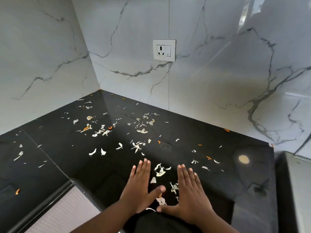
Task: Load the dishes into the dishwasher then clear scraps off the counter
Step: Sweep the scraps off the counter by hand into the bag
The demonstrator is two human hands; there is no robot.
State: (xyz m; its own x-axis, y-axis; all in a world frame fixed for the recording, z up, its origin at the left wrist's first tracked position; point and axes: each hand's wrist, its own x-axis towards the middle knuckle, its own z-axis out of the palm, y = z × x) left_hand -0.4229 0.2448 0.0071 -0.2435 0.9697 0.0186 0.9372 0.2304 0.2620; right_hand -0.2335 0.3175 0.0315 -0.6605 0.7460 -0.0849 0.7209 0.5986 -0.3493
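Pale onion-skin scraps and a few orange bits lie scattered over the glossy black counter (210,185). My left hand (139,187) rests flat near the front edge with straight fingers and its thumb spread to the right. My right hand (190,192) lies flat beside it, thumb pointing left. Between the two hands sits a small gathered cluster of scraps (159,170), with more near the thumbs (161,201). Denser patches of scraps (101,131) lie further back at the left and centre (143,121). No dishes or dishwasher are in view.
White marble walls meet in a corner behind the counter, with a wall socket (164,50) on the back wall. The counter ends at the right beside a grey appliance top (294,182). A lone orange scrap (17,191) lies at the far left front.
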